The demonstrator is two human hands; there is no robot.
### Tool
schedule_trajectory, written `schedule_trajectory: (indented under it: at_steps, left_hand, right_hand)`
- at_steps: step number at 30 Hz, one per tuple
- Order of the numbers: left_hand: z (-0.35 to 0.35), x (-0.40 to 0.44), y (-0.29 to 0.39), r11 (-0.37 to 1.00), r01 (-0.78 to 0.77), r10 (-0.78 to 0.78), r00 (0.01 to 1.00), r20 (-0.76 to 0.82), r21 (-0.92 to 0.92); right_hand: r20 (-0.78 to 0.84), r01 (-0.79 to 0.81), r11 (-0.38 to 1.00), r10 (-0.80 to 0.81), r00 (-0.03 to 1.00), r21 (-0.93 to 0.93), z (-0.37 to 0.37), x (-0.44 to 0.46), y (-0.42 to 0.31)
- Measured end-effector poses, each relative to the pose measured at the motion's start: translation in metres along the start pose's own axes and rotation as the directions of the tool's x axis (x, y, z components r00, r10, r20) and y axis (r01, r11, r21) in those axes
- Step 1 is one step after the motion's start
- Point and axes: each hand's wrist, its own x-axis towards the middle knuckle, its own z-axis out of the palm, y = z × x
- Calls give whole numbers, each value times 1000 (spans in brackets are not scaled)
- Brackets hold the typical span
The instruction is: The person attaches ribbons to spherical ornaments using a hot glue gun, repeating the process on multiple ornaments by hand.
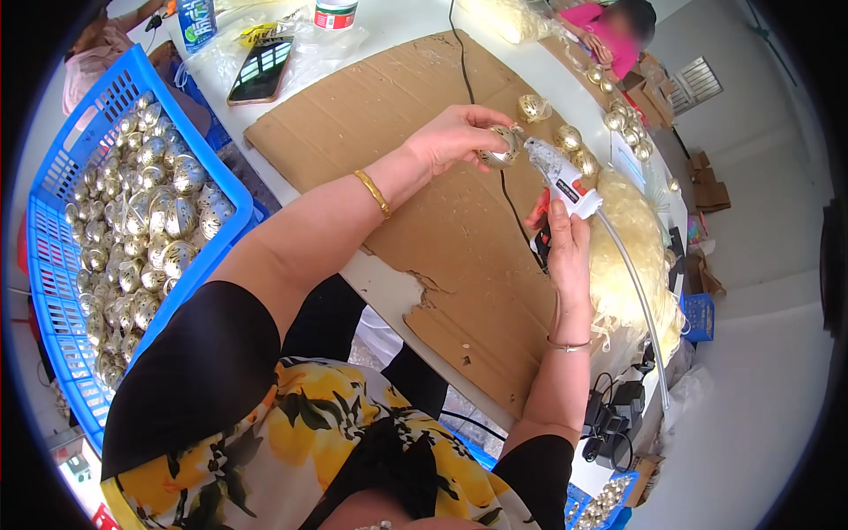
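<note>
My left hand (461,137) is closed, with thumb and fingers pinching a gold ball ornament (502,152) marked with a dark pattern. My right hand (564,234) grips a glue gun (565,181) with a white body and a red trigger. The gun's nozzle points at the top of the ornament, right beside my left fingertips; whether it touches cannot be made out. A long translucent glue stick (634,283) trails from the rear of the gun. Just beyond my hands, more gold balls (568,138) lie on the cardboard sheet (371,115).
A blue basket (231,190) full of gold balls stands left. A phone (261,71), a can (196,22) and a tub (336,12) sit at the back. Pale ribbons (627,247) and black adapters (618,411) lie right. A black cable crosses the cardboard. A person in pink (609,35) sits opposite.
</note>
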Motion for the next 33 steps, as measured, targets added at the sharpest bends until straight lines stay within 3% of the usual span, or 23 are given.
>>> schedule_trajectory:
  at_steps: [33]
  left_hand:
    - [1, 2, -1, 999, -47, 46, 998, -38, -19]
  right_hand:
    - [18, 48, 999, -48, 999, -17, -6, 3, 7]
